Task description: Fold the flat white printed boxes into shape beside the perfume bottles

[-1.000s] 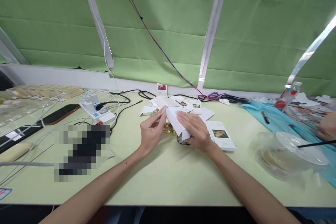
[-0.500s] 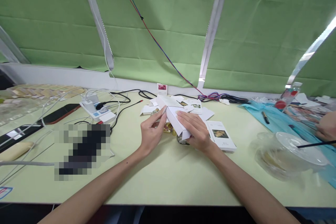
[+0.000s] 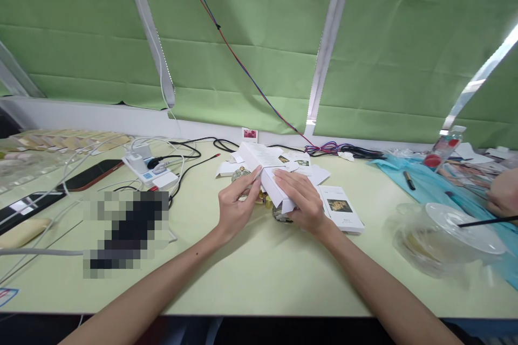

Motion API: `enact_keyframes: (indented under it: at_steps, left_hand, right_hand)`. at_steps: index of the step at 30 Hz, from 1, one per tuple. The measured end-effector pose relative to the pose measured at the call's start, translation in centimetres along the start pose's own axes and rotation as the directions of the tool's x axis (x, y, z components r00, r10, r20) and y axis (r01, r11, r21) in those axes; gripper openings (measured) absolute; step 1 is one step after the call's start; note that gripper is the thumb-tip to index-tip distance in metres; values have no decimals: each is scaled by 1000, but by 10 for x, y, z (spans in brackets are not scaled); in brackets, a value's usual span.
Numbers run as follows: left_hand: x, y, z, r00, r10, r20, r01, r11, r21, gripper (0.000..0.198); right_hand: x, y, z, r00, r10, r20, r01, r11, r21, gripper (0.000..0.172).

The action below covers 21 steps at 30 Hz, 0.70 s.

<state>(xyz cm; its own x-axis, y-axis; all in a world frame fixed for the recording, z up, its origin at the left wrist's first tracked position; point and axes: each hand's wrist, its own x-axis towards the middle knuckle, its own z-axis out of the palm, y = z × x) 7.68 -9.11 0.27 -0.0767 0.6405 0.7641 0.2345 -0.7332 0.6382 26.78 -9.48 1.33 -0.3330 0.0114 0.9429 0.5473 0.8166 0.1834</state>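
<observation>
A white paper box with open flaps is held above the middle of the table. My left hand pinches its left edge between thumb and fingers. Over its right side lies my right hand, fingers together and wrapped round it. Under and beside the box are a glass bottle and gold-coloured pieces, partly hidden. Right of my right hand lies a flat white box with a yellow flower picture. More white cards and boxes are behind.
A power strip, cables and phones lie at left. On the right are a lidded plastic bowl with a black straw, a blue plastic sheet, a marker, a bottle and another person's hand.
My left hand has shifted slightly right and up along the box edge. The box's upper flap has tilted a little, and more of the glass bottle shows.
</observation>
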Motion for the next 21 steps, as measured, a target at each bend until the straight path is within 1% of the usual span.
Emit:
enact_keyframes:
  at_steps: [4,11,16,21]
  left_hand:
    - [1,2,0,1000,6,-3,-6,1000,-17,30]
    - [2,2,1,999,34,-5,-35,996,-81,28]
    - [2,1,1,999,39,8,-38,992,-120,29]
    - [2,1,1,999,36,10,-35,992,-121,30]
  right_hand:
    - [1,0,0,1000,9,-9,-9,1000,25,39]
    - [0,1,1,1000,9,-20,-7,994,106,49]
    - [-2,1,2,1000,20,-8,-19,993,119,56]
    - [-5,1,4,999,40,-15,-38,993,112,55]
